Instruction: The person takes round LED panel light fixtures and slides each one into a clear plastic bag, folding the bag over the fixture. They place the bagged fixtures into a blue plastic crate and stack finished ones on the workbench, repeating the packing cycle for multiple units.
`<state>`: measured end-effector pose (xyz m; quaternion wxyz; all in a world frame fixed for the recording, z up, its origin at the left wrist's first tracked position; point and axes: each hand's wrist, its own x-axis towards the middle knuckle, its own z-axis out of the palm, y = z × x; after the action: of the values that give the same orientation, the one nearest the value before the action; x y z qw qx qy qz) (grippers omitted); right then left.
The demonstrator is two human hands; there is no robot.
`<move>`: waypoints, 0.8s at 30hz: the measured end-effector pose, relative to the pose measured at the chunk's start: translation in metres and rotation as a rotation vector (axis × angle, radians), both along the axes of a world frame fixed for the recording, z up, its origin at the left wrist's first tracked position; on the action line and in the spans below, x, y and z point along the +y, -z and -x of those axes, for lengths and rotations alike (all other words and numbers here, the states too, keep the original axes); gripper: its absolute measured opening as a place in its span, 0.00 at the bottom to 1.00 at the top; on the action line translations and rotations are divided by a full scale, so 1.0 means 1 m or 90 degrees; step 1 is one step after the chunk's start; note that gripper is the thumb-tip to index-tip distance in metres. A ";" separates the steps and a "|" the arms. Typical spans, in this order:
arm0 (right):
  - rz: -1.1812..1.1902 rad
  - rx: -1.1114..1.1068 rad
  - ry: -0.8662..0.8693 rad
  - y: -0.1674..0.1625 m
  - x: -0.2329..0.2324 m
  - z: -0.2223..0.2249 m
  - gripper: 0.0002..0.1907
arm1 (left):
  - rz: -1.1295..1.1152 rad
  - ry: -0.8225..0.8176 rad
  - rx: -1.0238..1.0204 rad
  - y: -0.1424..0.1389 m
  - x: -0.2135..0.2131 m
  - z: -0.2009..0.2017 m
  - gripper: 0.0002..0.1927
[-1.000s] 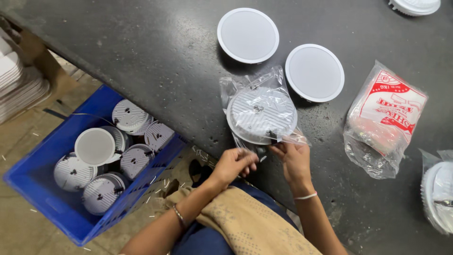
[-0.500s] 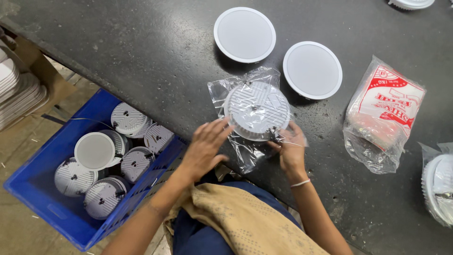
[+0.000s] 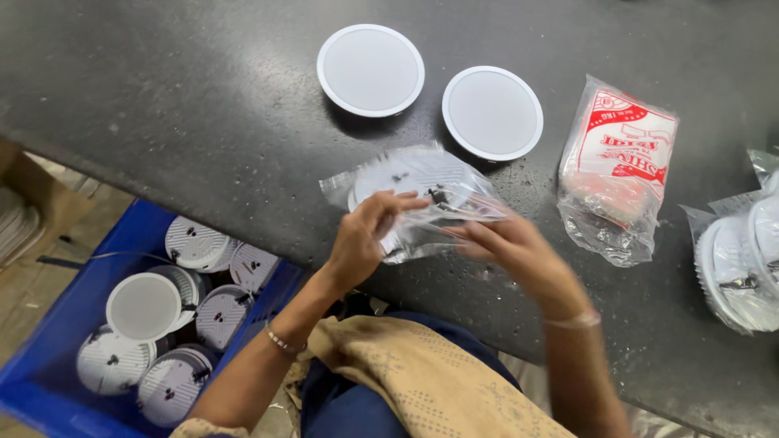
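Observation:
A round white ceiling-light fitting in a clear plastic bag (image 3: 422, 191) is tilted up at the near edge of the dark table (image 3: 162, 105). My left hand (image 3: 367, 234) pinches the bag's near left side. On the right, my right hand (image 3: 511, 251) grips the bag's lower edge; it is motion-blurred. Beyond the bag, two bare round white fittings lie face down side by side: one at the back (image 3: 371, 70) and one right of it (image 3: 492, 112).
A red-and-white printed plastic packet (image 3: 621, 166) lies right of the bag. Another bagged white fitting (image 3: 742, 259) sits at the table's right edge. A blue crate (image 3: 49, 397) on the floor at my left holds several round white fittings (image 3: 144, 307).
The bagged fitting has gone from lying flat to tilted up between my hands. My left hand came up from the bag's near edge onto its left side.

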<state>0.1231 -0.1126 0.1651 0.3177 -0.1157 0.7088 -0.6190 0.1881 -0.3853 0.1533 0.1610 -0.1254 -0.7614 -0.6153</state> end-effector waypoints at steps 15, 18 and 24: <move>0.072 0.027 -0.145 -0.019 0.022 0.051 0.24 | -0.473 0.161 -0.275 -0.011 0.020 0.011 0.13; 0.059 0.086 -0.211 -0.026 0.016 0.059 0.23 | -0.486 0.155 -0.309 -0.003 0.027 0.012 0.12; -0.005 0.078 -0.228 -0.040 -0.002 0.051 0.21 | -0.551 0.145 -0.322 0.002 0.024 0.005 0.11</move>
<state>0.0724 -0.1142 0.2047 0.3795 -0.2759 0.6974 -0.5417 0.1835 -0.3614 0.1517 -0.0587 0.0233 -0.4333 -0.8990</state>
